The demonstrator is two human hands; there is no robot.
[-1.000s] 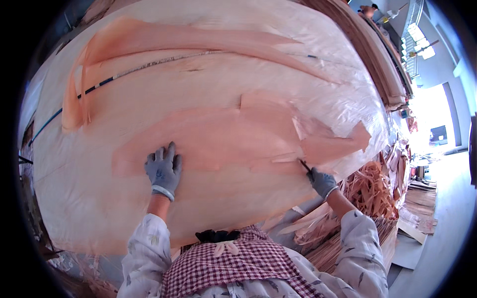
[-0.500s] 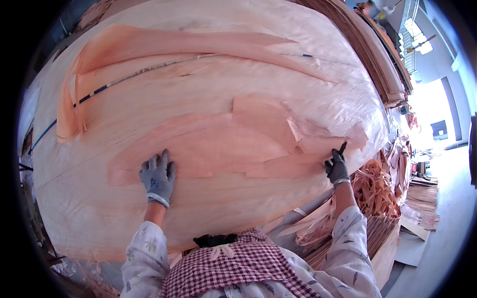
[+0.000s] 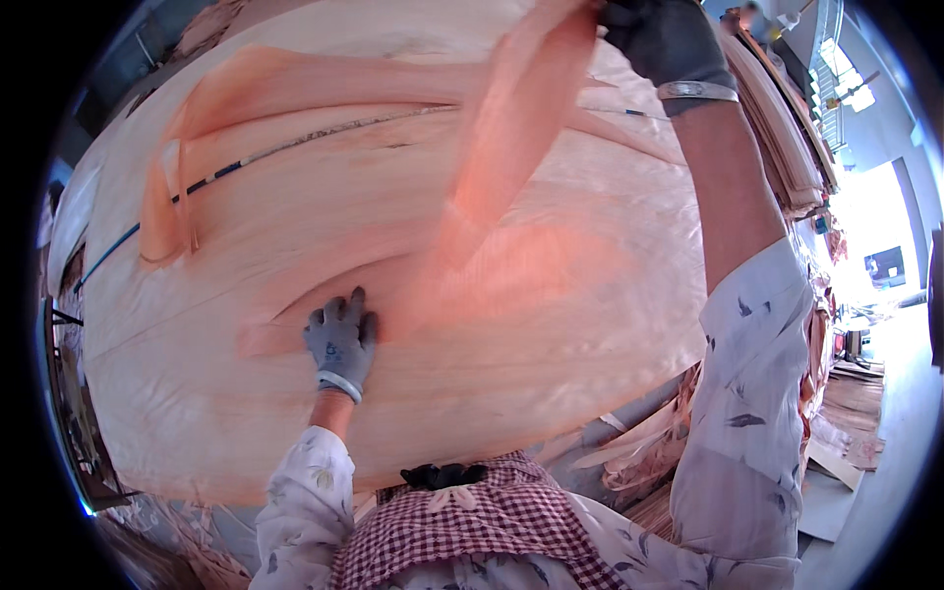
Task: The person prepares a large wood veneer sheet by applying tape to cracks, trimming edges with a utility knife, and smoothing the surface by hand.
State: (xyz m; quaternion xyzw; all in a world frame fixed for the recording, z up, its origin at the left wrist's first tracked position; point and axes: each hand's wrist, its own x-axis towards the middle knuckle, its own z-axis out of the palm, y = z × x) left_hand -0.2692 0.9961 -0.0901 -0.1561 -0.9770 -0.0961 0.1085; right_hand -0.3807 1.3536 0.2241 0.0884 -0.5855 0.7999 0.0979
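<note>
A thin reddish veneer sheet is lifted off the broad pale veneer surface. My gloved right hand is raised high at the upper right, closed on the far end of this sheet, which slants down toward the middle and is blurred by motion. The dark tool seen in that hand earlier cannot be made out now. My gloved left hand lies flat with fingers extended on the reddish veneer's left part, close to its narrow left end.
Another orange-pink veneer piece lies folded at the far side, beside a thin blue, black and white rod or cord. Stacked veneer sheets stand at the right. Veneer scraps hang near the front right edge.
My right hand has risen from the veneer's right end to the upper right, lifting and folding the sheet up with it. My left hand stays on the veneer, slightly further right in view.
</note>
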